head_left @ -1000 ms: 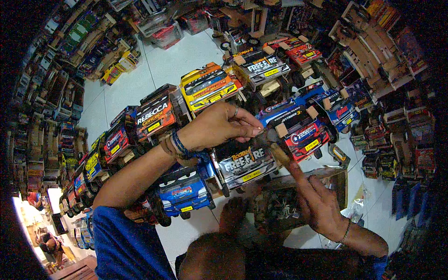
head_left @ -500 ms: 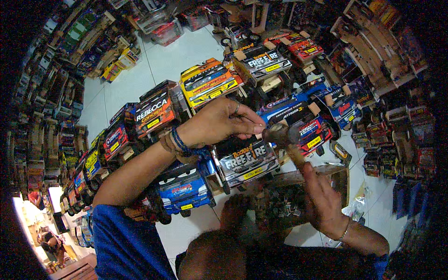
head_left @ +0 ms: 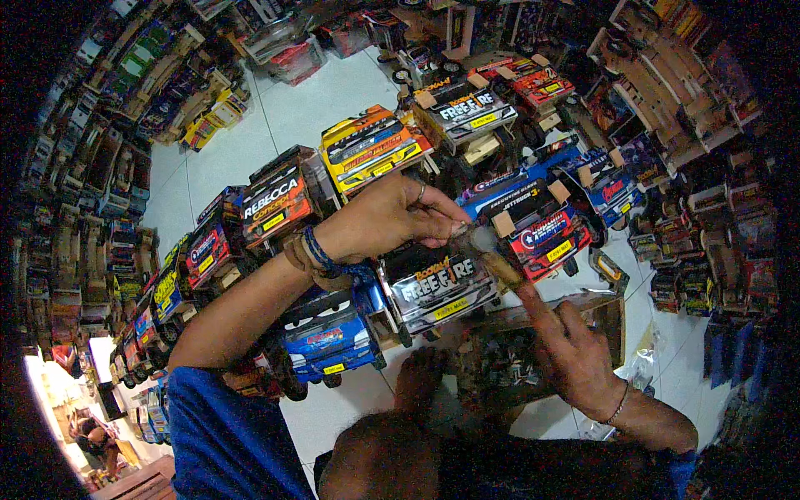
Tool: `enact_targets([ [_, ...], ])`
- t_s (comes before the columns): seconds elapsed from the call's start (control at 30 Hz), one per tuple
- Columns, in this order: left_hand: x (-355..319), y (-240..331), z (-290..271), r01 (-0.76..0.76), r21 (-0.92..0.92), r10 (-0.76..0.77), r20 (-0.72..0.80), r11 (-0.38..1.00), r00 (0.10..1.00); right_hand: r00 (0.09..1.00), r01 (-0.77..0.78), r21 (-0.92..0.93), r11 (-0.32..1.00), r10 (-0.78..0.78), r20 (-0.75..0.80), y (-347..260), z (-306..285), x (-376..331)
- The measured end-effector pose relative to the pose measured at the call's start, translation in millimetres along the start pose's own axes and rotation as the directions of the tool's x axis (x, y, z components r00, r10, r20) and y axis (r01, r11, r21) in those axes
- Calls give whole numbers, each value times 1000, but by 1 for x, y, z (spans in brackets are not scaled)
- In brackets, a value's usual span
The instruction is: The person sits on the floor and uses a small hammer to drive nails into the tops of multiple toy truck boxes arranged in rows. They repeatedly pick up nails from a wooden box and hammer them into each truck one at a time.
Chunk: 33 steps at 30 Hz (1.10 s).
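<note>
Hammer (head_left: 502, 272) is gripped in the right hand (head_left: 573, 354), its blurred head just beside the left hand (head_left: 396, 220). Left thumb and finger pinch together; anything between them cannot be made out. Below the left hand stands a silver truck (head_left: 442, 292); to its right, a red truck (head_left: 546, 242); beyond its knuckles, a yellow truck (head_left: 372, 152).

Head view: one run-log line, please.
left hand: pinching, contents unclear | right hand: gripping hammer | nearby: black-and-silver toy truck, blue toy truck
</note>
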<state>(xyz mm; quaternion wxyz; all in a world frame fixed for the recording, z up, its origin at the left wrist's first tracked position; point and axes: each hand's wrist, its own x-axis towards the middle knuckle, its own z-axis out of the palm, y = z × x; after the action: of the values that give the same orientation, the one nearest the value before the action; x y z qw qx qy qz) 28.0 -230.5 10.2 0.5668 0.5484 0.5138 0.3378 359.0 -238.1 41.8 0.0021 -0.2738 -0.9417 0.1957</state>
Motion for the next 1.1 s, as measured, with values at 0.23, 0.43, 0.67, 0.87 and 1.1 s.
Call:
enact_targets([
  [0.23, 1, 4, 2, 27, 54, -26, -21, 998, 999, 987, -13, -107, 994, 30, 159, 1, -5, 1],
  [0.43, 0, 14, 4, 116, 10, -116, -34, 993, 993, 935, -116, 230, 966, 184, -303, 13, -37, -10],
  [0.67, -1, 41, 17, 224, 141, -214, -83, 964, 973, 339, -77, 622, 779, 607, -719, 66, -54, -49],
  [0.87, -2, 76, 56, 116, 459, 56, -345, 881, 937, 447, -479, 753, 451, 863, -233, 137, -67, -109],
  [1.1, 5, 96, 111, -108, 660, 297, -180, 744, 938, 854, -441, -151, 885, 466, 233, 196, 96, -136],
])
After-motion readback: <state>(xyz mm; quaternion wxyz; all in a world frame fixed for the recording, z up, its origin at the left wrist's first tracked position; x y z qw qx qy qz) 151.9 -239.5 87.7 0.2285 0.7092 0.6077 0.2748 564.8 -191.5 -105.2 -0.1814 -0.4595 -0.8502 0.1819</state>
